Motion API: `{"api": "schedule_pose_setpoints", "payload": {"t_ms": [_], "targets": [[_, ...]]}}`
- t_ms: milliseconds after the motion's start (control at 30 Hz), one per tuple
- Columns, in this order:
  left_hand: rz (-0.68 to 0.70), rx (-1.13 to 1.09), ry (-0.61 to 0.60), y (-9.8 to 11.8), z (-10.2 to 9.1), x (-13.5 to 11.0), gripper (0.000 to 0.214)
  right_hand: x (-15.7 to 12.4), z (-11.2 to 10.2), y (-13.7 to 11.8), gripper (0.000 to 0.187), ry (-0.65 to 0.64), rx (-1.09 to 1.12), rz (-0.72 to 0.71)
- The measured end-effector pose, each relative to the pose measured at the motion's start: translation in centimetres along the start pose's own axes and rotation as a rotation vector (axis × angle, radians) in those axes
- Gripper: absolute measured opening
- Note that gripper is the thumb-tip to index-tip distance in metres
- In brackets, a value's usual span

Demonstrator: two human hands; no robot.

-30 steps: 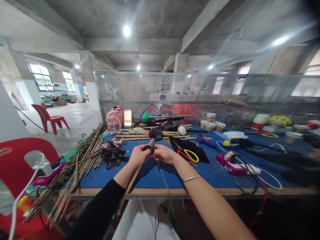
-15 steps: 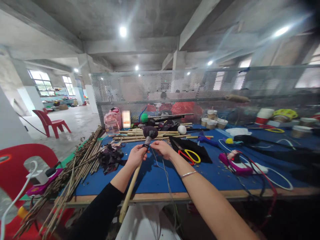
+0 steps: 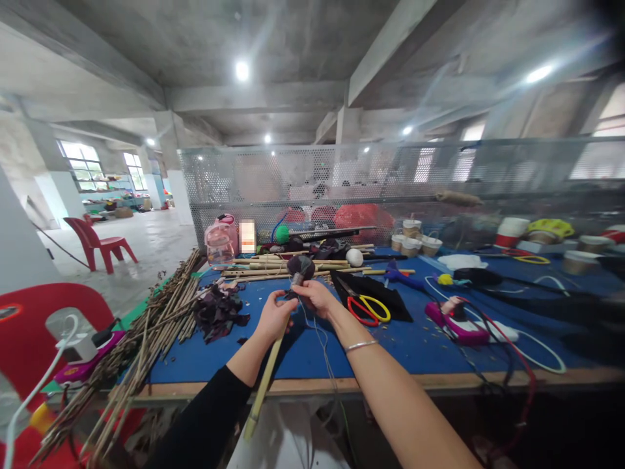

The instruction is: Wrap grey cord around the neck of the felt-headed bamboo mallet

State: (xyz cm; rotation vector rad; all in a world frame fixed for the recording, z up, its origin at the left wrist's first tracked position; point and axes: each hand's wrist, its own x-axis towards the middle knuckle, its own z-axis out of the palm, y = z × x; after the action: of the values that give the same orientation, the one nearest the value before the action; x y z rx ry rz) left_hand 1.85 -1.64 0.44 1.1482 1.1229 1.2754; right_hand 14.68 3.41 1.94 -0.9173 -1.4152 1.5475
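Observation:
A pale bamboo stick (image 3: 267, 384) slants up from above my lap, topped by a dark cloth-covered knob (image 3: 300, 266) with a greyish wrapped neck. My left hand (image 3: 275, 317) is closed around the stick just under that neck. At the neck, my right hand (image 3: 315, 298) has thumb and fingers pinched together. From there a thin grey cord (image 3: 323, 342) hangs in loose strands over the table edge; its end at the fingers is partly hidden. Scraps of dark cloth (image 3: 219, 311) lie left of my hands, and scissors (image 3: 367, 309) with red and yellow handles lie to the right on black cloth.
Thin dry branches (image 3: 161, 312) cover the left of the blue tabletop (image 3: 195, 361). Behind my hands lie bamboo sticks (image 3: 258, 265), a white ball (image 3: 354, 257) and a green ball (image 3: 282, 234). A purple power strip (image 3: 456, 324) with trailing cables and several paper cups (image 3: 411, 246) stand right.
The knob has tilted and shifted slightly right. My right hand has come in against the neck, and my left hand has moved a little down the stick.

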Motion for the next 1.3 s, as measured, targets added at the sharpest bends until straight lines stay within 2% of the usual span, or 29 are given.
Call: {"api": "schedule_pose_setpoints", "payload": {"t_ms": [100,200,333,400,500,567,633,733,833,900,1033,1133,1300], "targets": [[0.119,0.097,0.036,-0.3,0.0,0.1,0.040,-0.4,0.2,0.1,0.032,0.036,0.001,0.001],[0.140,0.135,0.086,-0.1,-0.1,0.1,0.030,-0.6,0.5,0.3,0.031,-0.012,0.072,0.020],[0.150,0.108,0.137,0.2,-0.3,-0.1,0.028,-0.8,0.7,0.3,0.031,-0.032,0.117,0.043],[0.135,0.060,0.097,0.4,-0.4,-0.1,0.029,-0.8,0.6,0.2,0.032,-0.056,0.132,0.046],[0.099,-0.067,-0.062,0.5,-0.5,0.0,0.029,-0.8,0.2,0.3,0.033,-0.145,0.190,0.069],[0.046,-0.149,-0.167,0.5,-0.5,0.1,0.029,-0.8,-0.1,0.4,0.034,-0.138,0.222,0.038],[-0.046,-0.162,-0.221,0.4,-0.4,0.0,0.031,-0.8,-0.2,0.5,0.034,-0.092,0.215,-0.009],[-0.105,-0.036,-0.160,0.3,-0.3,-0.3,0.037,-0.6,-0.4,0.9,0.034,-0.060,0.146,0.008],[0.055,0.094,-0.008,-0.1,-0.3,-0.3,0.036,-0.4,-0.4,1.2,0.032,-0.043,0.098,0.038],[0.143,0.152,0.027,-0.3,-0.5,-0.2,0.030,-0.3,-0.3,1.3,0.031,-0.036,0.073,0.046],[0.097,0.164,0.016,-0.1,-0.6,0.0,0.026,-0.5,0.2,0.9,0.033,-0.032,0.086,0.026],[0.066,0.018,-0.013,0.5,-0.6,-0.1,0.029,-0.9,0.3,0.3,0.035,-0.098,0.152,-0.026],[-0.015,-0.178,-0.163,0.8,-0.5,-0.5,0.035,-1.3,-0.3,-0.3,0.039,-0.174,0.239,-0.022]]}}
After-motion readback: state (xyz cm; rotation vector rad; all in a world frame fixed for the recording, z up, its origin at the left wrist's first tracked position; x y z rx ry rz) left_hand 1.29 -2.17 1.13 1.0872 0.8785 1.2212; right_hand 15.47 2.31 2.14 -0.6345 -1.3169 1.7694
